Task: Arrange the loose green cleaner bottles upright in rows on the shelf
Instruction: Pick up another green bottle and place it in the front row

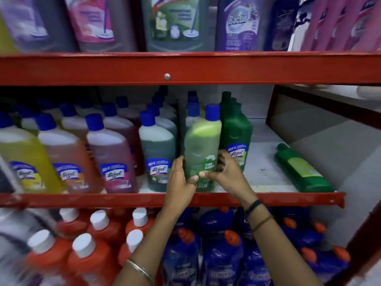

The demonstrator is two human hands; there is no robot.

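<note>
Both hands hold one light green floor cleaner bottle (pixel 201 149) with a blue cap, standing upright at the front edge of the middle shelf (pixel 268 178). The left hand (pixel 181 178) is pressed against the left side of the bottle, with the thumb across the lower front label. The right hand (pixel 223 172) is wrapped around the right side, fingers curled behind the bottle and the thumb on the front, so that the two thumbs almost meet on the label. The bottle is clamped between the two hands and its base is at the shelf surface; whether it fully rests there I cannot tell.

Just to the right of the grip, touching or nearly touching the right hand, stands a row of dark green cleaner bottles (pixel 237 133) going back into the shelf. Just to the left of the grip stands a grey-green bottle with a blue cap (pixel 157 149), the first of another row. Behind the held bottle there are more blue-capped bottles.

Well to the right of the hands, one dark green bottle (pixel 303 170) lies on its side on the white shelf surface, with its cap pointing to the back and its base at the front edge. Further to the left of the grip stand pink, orange and yellow bottles, blurred.
</note>
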